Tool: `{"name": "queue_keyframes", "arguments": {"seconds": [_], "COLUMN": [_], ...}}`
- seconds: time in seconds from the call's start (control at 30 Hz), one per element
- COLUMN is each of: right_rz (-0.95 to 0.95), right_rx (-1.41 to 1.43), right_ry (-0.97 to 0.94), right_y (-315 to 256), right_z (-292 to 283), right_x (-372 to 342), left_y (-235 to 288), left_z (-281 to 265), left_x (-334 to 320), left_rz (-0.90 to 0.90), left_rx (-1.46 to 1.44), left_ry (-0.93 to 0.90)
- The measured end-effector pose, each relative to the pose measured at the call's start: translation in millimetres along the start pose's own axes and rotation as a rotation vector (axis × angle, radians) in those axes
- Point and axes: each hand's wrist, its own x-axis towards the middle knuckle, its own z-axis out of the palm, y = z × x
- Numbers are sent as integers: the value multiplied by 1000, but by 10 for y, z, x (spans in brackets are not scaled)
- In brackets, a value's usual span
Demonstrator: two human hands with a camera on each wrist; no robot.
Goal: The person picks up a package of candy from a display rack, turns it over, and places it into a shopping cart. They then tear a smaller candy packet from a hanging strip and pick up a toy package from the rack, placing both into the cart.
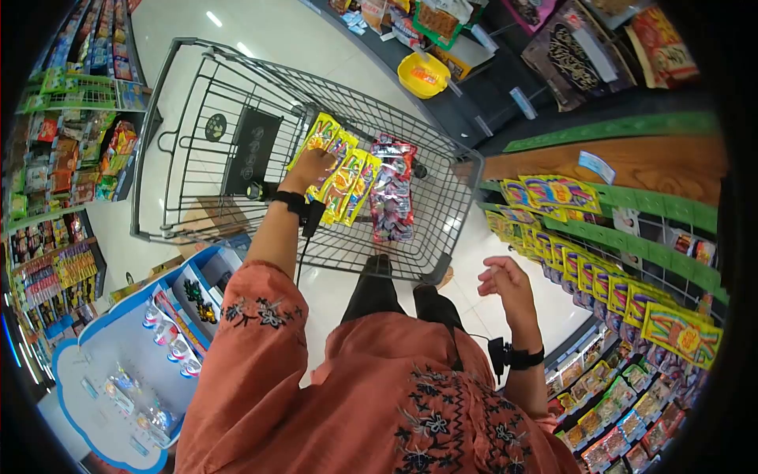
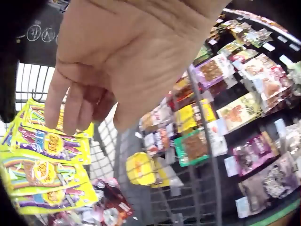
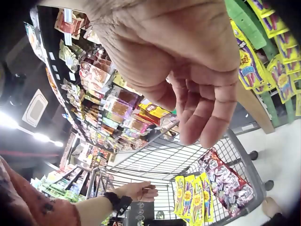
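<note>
My left hand (image 1: 314,167) is over the yellow candy packets (image 1: 347,189) lying side by side in the shopping cart (image 1: 437,270). In the left wrist view its fingers hang loosely just above the yellow packets (image 2: 49,146), with nothing gripped. Beside them in the cart lies a long dark red bag of wrapped sweets (image 1: 392,189). To the right of the cart, my right hand (image 1: 507,286) hangs in the air, its fingers loosely bent and holding nothing. It is nearest to the rack of hanging yellow candy packets (image 1: 584,265).
A dark shelf of snack bags with a yellow tub (image 1: 424,75) runs along the far side. At the lower left stands a blue-edged display stand (image 1: 87,395). More snack shelves (image 1: 67,158) line the left. Small packets (image 1: 616,411) fill the lower right shelves.
</note>
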Motion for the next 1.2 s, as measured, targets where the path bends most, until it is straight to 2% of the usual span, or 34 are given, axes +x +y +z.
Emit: {"name": "queue_keyframes", "arguments": {"seconds": [0.1,0.13,0.27,0.37,0.57,0.8,0.9,0.97,1.1,1.13,1.2], "right_rz": [82,107,208,282,419,454,435,417,333,313,290], "right_rx": [-45,-65,-82,-115,-107,-97,-98,-82,-48,-65,-76], "right_ry": [42,60,89,124,193,216,211,191,150,139,123], "right_y": [83,79,47,-21,-49,-44,-69,-73,-44,-96,-104], "right_z": [202,283,515,630,730,732,745,743,715,727,709], "right_x": [90,107,212,290,399,415,404,387,313,294,250], "left_y": [-736,-847,-1113,-1306,-1572,-1402,-1392,-1372,-1557,-1438,-1459], "left_z": [-220,-200,-112,-3,11,56,176,299,501,544,576], "left_x": [1029,1149,1499,1752,2220,2287,2254,2142,1993,1798,1703], "left_rz": [168,101,-94,-6,-57,-143,-149,-127,9,47,97], "left_rx": [437,411,360,402,503,715,707,715,813,824,859], "left_ry": [140,244,320,350,292,291,280,272,99,134,0]}}
